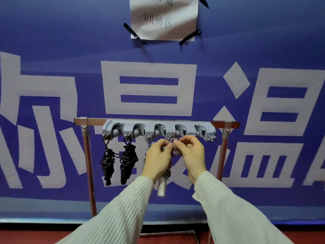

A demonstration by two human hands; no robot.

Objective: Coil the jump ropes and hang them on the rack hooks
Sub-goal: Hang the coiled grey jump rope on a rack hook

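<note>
I count five roller clips along the grey holder strip [159,130], which is fixed to the chrome bar of a rack [88,166] standing on two slim metal legs. Small hooks hang under the strip. Two coiled black jump ropes are already up: the left black rope [107,164] on the leftmost hook and the second black rope [128,162] on the next one to the right. A third, pale coil [146,154] hangs from the hook right of those, mostly hidden behind my left hand [158,161]. The fourth rope, a grey jump rope [166,170] with a white handle [161,187] pointing down, is in both my hands just below the strip, near the fourth clip. My left fingers are curled round its bundle, and my right hand [191,155] pinches its top loop [173,140] between thumb and forefinger, right under the hook there; whether the loop is on the hook I cannot tell. Both my sleeves are ribbed and cream-white. Behind the rack hangs a blue banner [52,41] with very large white Chinese characters, cut off by the frame edges. Above, a white paper sheet [163,18] is stuck on with black tape strips; handwritten on it I can read "训练区". The floor [44,235] at the near edge is reddish.
</note>
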